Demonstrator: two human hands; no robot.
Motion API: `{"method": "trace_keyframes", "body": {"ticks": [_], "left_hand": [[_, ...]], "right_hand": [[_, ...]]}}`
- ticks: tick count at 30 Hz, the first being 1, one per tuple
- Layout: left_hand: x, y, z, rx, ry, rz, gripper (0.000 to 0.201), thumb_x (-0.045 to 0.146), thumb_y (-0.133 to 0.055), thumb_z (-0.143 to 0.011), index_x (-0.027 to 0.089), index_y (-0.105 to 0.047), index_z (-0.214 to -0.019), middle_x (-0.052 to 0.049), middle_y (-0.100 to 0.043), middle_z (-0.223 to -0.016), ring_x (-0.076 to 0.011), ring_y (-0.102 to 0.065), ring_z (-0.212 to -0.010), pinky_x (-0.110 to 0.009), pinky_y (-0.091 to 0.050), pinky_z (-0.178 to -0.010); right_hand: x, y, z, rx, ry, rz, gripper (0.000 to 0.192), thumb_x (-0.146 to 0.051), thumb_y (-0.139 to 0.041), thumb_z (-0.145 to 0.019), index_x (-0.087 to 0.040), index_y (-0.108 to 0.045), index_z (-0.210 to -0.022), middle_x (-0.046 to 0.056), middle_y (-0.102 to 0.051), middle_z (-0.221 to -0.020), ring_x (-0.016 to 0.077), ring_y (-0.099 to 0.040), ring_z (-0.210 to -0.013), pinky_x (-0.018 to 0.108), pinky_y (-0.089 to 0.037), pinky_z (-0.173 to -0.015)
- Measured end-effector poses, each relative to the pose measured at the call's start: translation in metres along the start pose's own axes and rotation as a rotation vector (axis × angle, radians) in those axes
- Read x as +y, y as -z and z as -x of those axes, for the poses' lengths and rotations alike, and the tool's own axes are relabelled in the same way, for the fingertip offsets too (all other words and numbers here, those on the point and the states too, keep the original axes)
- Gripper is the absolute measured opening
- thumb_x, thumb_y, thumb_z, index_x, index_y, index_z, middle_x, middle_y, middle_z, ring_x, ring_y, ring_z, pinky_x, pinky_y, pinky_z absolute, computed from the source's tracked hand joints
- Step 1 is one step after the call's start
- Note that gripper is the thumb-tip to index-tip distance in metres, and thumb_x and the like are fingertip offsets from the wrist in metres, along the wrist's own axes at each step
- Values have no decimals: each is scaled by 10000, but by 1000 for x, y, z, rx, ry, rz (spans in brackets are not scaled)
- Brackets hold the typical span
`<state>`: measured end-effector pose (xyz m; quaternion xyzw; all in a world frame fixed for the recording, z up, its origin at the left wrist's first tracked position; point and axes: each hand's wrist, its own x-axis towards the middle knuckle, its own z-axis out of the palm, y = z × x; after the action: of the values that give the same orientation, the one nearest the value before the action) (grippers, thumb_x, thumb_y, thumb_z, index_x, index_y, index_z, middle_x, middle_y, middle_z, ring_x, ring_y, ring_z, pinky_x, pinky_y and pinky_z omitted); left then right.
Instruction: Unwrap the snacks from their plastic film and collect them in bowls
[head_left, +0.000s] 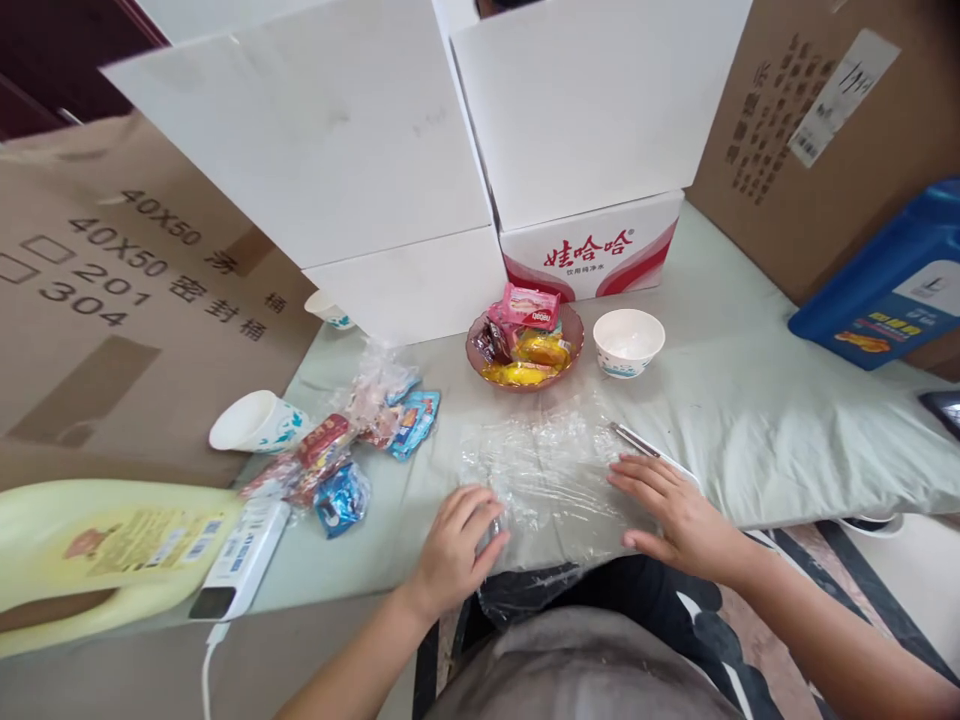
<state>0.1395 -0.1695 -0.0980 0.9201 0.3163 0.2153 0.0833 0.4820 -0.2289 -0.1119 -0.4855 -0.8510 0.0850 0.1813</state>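
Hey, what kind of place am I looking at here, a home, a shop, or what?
Probably a home or small storeroom used as a makeshift work spot. A cloth-covered table is hemmed in by cardboard boxes, with a bowl of wrapped snacks on it and a detergent bottle nearby.

Both forearms are bare from the elbow down, with no sleeve, watch, bracelet or ring showing. The left hand (455, 548), at about seven o'clock in the view, and the right hand (673, 510), at about five o'clock, wear no gloves; the nails are short and unpainted. At six o'clock a grey garment covers the torso, with dark clothing below it.
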Motion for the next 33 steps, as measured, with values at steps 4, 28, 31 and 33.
{"method": "trace_keyframes", "body": {"ticks": [4,28,31,33], "left_hand": [[8,3,42,-148,-177,-12,522,401,-666,-823,208,-527,-1288,-131,-589,-1274,-297,-508,-1246,-466,-466,-1012],[-15,-5,-44,-247,929,-195,282,407,-464,-950,217,-658,-875,-34,-712,-737,-196,-667,-728,-263,-348,-613],[-11,-5,-49,-290,930,-261,278,426,-472,-947,223,-655,-893,-41,-729,-802,-206,-674,-753,-268,-334,-608],[-10,-5,-52,-328,928,-307,305,434,-447,-955,220,-658,-903,-59,-732,-817,-226,-680,-768,-277,-340,-607]], "right_hand": [[5,2,27,-140,103,-30,835,-691,-597,-788,-197,-433,-1441,130,-444,-1480,327,-353,-1392,518,-357,-1104],[-18,-18,-16,293,-619,-192,306,-363,-432,-923,-186,-612,-1095,42,-705,-849,179,-649,-717,302,-475,-685],[-16,-18,-15,309,-611,-73,348,-393,-364,-973,-197,-623,-851,52,-694,-812,175,-640,-718,280,-436,-657],[-15,-18,-17,260,-649,47,392,-404,-346,-985,-201,-599,-765,46,-672,-734,178,-624,-666,280,-385,-591]]}}
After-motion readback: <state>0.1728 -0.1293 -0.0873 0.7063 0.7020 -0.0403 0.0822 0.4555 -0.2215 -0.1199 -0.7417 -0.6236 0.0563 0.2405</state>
